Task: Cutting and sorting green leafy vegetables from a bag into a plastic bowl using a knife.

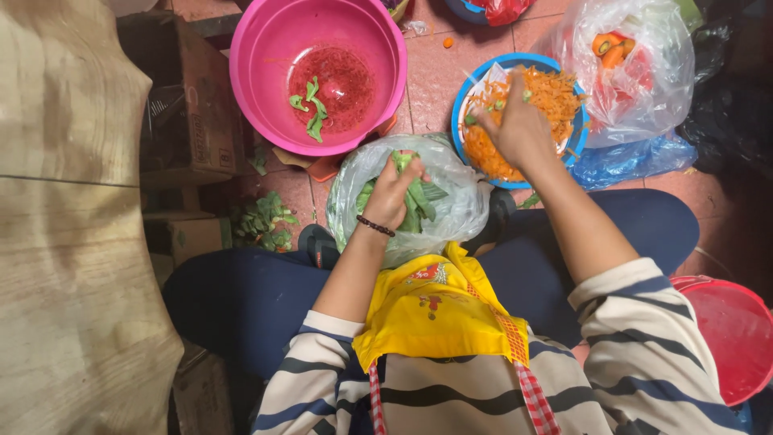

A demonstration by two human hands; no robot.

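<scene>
My left hand [392, 191] grips a green leafy vegetable [419, 200] over a clear plastic bag of greens [463, 211] resting between my knees. My right hand [519, 129] reaches forward into a blue bowl [465, 94] filled with shredded carrot [555, 95], fingers spread on the shreds, with small green bits near the fingertips. Whether it holds anything I cannot tell. A pink basin [266, 48] in front of the bag holds a few green leaf pieces [312, 109].
A plastic bag with whole carrots [628, 60] sits at the upper right over a blue bag [628, 161]. A red bucket [729, 338] stands at my right. Green trimmings [262, 221] lie on the tiled floor beside cardboard boxes [189, 105]. A wooden surface [64, 242] fills the left.
</scene>
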